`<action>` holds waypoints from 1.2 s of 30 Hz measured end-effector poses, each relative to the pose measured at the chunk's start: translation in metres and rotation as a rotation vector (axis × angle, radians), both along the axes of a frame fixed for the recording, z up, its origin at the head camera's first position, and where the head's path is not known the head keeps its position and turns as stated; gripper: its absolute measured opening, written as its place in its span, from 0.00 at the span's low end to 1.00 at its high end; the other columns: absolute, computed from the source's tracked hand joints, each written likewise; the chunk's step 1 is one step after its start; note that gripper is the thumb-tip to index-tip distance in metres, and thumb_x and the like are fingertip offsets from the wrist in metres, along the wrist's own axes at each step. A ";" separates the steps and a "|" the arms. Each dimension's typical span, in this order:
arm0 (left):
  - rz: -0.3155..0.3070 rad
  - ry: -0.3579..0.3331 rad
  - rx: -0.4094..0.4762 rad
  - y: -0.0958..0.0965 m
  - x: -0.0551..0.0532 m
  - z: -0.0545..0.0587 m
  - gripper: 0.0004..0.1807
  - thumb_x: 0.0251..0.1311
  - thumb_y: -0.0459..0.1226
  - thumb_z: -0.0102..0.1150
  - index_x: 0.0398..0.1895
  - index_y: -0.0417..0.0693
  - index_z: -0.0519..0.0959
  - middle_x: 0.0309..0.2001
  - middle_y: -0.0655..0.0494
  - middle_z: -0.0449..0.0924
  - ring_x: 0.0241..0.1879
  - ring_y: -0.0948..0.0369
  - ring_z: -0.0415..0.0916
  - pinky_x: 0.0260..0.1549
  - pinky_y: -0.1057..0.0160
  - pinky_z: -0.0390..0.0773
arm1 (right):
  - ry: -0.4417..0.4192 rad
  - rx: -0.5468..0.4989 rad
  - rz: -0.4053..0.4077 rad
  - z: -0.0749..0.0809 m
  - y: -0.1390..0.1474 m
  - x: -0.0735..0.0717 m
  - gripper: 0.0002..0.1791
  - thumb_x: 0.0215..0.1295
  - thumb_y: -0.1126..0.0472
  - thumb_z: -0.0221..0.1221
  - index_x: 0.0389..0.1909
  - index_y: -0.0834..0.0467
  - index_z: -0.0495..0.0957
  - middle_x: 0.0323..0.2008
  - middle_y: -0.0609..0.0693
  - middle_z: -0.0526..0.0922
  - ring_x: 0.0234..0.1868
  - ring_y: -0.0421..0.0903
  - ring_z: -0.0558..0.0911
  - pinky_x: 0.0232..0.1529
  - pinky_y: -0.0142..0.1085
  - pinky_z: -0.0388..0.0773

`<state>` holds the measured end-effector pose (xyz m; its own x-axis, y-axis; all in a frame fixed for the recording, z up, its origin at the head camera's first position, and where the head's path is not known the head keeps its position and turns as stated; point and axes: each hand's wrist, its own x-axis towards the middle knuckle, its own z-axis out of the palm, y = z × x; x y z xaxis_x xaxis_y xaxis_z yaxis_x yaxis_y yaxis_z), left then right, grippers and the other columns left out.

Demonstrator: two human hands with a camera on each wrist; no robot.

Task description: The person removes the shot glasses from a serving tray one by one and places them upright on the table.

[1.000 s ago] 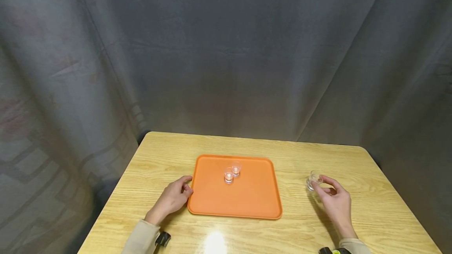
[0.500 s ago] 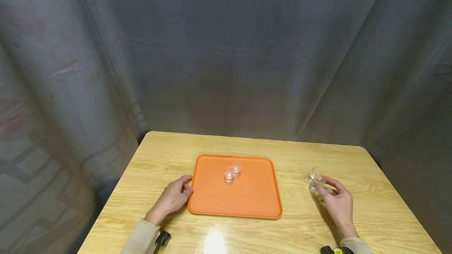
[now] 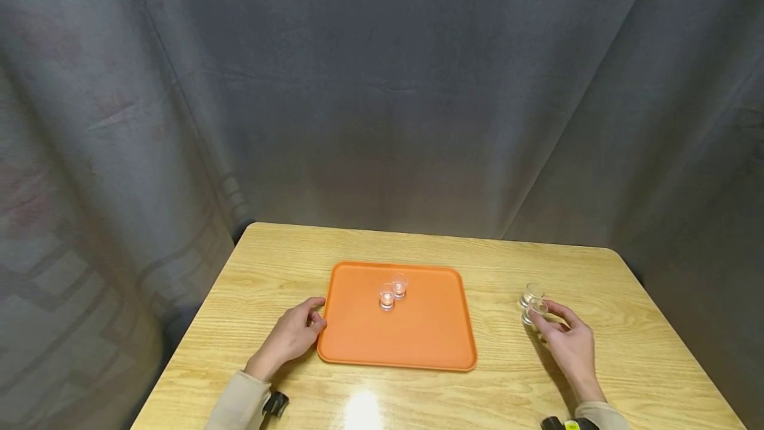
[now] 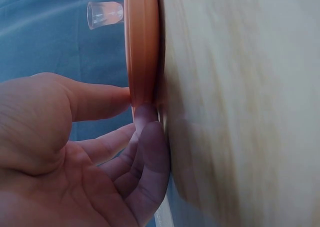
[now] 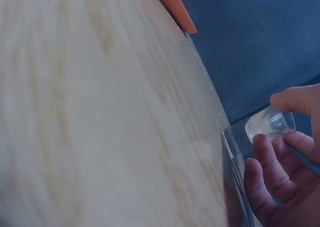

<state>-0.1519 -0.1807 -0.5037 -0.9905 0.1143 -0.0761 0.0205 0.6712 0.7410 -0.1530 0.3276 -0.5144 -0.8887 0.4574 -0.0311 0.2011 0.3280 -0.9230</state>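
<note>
My left hand is at the left edge of an orange tray. In the left wrist view the thumb presses the tray's rim from one side, with curled fingers at its underside by the tabletop. Two small clear shot glasses stand close together on the tray, a nearer glass and a farther glass. Over on the right, my right hand pinches a clear shot glass between thumb and fingers, at or just above the table. Right behind it stands another shot glass; whether they touch I cannot tell.
The wooden table has rounded far corners. Behind it hangs a grey curtain. Bare wood lies between the tray and the right-hand glasses. A dark strap is on the left wrist.
My right hand with its glass has shifted slightly toward me and right, away from the other glass, which now shows behind it. The left hand and tray have stayed put.
</note>
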 end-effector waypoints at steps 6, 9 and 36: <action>0.004 0.002 -0.002 0.000 0.000 0.000 0.23 0.74 0.33 0.61 0.70 0.38 0.77 0.35 0.59 0.77 0.32 0.62 0.69 0.39 0.61 0.69 | 0.014 0.003 0.006 -0.001 0.000 -0.001 0.30 0.67 0.56 0.74 0.66 0.64 0.79 0.36 0.20 0.80 0.29 0.27 0.84 0.30 0.25 0.78; 0.005 -0.001 0.000 0.000 0.000 0.000 0.23 0.74 0.33 0.60 0.70 0.38 0.77 0.35 0.59 0.77 0.33 0.62 0.69 0.39 0.61 0.69 | 0.006 0.012 0.013 -0.001 0.000 -0.001 0.31 0.67 0.55 0.73 0.67 0.63 0.78 0.37 0.19 0.78 0.30 0.26 0.84 0.31 0.25 0.78; 0.003 0.000 0.009 0.000 0.000 0.000 0.23 0.74 0.33 0.60 0.70 0.38 0.77 0.34 0.60 0.76 0.31 0.63 0.68 0.38 0.62 0.68 | 0.048 0.075 -0.092 0.013 -0.005 0.003 0.23 0.68 0.52 0.72 0.60 0.58 0.83 0.25 0.30 0.82 0.26 0.29 0.80 0.23 0.28 0.72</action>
<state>-0.1524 -0.1807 -0.5039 -0.9909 0.1123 -0.0748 0.0189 0.6643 0.7472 -0.1500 0.3225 -0.5011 -0.8425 0.5365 0.0480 0.1894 0.3785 -0.9060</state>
